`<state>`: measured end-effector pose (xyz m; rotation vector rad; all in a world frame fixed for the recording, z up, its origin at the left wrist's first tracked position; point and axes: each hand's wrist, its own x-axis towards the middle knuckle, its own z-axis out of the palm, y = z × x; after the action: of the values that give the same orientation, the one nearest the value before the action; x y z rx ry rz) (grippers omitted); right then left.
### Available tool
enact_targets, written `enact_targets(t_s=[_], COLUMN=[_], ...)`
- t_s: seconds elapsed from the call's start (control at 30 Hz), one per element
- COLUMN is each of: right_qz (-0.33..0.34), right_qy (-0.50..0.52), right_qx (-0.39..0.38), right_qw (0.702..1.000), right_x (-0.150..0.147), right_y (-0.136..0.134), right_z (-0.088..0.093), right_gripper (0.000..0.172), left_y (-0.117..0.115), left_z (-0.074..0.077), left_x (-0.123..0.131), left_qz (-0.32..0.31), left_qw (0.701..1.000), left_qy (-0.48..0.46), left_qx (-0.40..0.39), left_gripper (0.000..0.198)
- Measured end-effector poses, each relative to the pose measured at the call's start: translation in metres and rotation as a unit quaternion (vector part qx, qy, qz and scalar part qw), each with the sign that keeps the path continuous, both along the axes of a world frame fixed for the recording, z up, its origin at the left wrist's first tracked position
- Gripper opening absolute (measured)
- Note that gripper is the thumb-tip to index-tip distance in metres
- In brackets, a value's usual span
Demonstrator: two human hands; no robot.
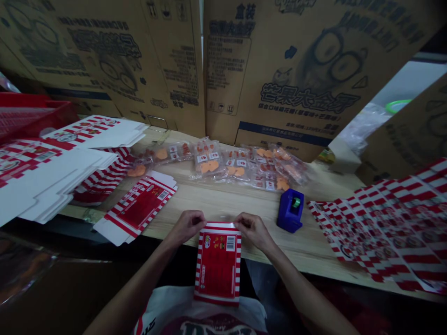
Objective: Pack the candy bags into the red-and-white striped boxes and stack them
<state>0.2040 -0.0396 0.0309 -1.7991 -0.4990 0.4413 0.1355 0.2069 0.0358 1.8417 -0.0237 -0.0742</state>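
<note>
So, what is the left hand doing?

It's closed, fingers curled over the top edge of a flat red-and-white striped paperboard box blank, near that edge's left corner. The right hand is closed in the same way near the right corner, with a short stretch of the edge showing between the two hands.

And where is the blank itself?

At the near edge of a light wood-grain surface. Its top end is at the hands, and the rest hangs down past the edge toward the person's body. Its red panel, with a barcode and small print, faces up.

What's closest beyond the hands?

Just past the right hand, a squat blue plastic tape dispenser sits on the surface. Farther back, clear plastic packets of orange sweets lie in a loose, overlapping row.

What about the sides?

To the left, a second flat striped paperboard blank lies on the surface, and beyond it are stacks of white-edged printed blanks next to a red plastic crate. To the right, a spread of red-and-white printed paperboard sheets overlaps the surface edge.

Anything behind all that?

Yes, large brown corrugated cartons, printed with dark Chinese lettering and cartoon faces, stand along the back.
</note>
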Motion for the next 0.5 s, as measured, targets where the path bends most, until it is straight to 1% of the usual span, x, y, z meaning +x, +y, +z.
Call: enact_targets(t_s=[0.13, 0.2, 0.3, 0.37, 0.4, 0.43, 0.47, 0.5], right_qz=[-0.019, -0.035, -0.065, -0.070, -0.071, -0.084, -0.118, -0.175], right_qy=[0.015, 0.016, 0.003, -0.002, -0.010, -0.026, -0.050, -0.082], right_qx=[0.061, 0.089, 0.106, 0.113, 0.112, 0.110, 0.105, 0.097], right_qw=[0.998, 0.995, 0.992, 0.991, 0.991, 0.990, 0.986, 0.976], right_x=[-0.015, -0.023, -0.036, -0.042, -0.044, -0.043, -0.042, -0.038], right_y=[-0.005, -0.005, -0.002, -0.003, -0.005, -0.010, -0.017, -0.028], right_z=[-0.008, -0.012, -0.016, -0.017, -0.018, -0.018, -0.017, -0.016], right_gripper=[0.013, 0.014, 0.015, 0.011, 0.012, 0.017, 0.023, 0.026], left_y=[-0.004, -0.007, -0.013, -0.015, -0.015, -0.015, -0.014, -0.013], left_z=[-0.005, -0.008, -0.013, -0.014, -0.015, -0.016, -0.016, -0.017], left_x=[-0.012, -0.015, -0.017, -0.017, -0.017, -0.017, -0.016, -0.016], left_qz=[-0.012, -0.005, 0.011, 0.016, 0.018, 0.020, 0.020, 0.017], left_qw=[0.999, 0.997, 0.990, 0.986, 0.985, 0.985, 0.985, 0.985], left_qy=[-0.030, -0.060, -0.113, -0.133, -0.138, -0.142, -0.145, -0.147], left_qx=[0.024, 0.040, 0.080, 0.095, 0.098, 0.097, 0.095, 0.092], left_gripper=[0.019, 0.017, 0.019, 0.021, 0.020, 0.019, 0.019, 0.019])
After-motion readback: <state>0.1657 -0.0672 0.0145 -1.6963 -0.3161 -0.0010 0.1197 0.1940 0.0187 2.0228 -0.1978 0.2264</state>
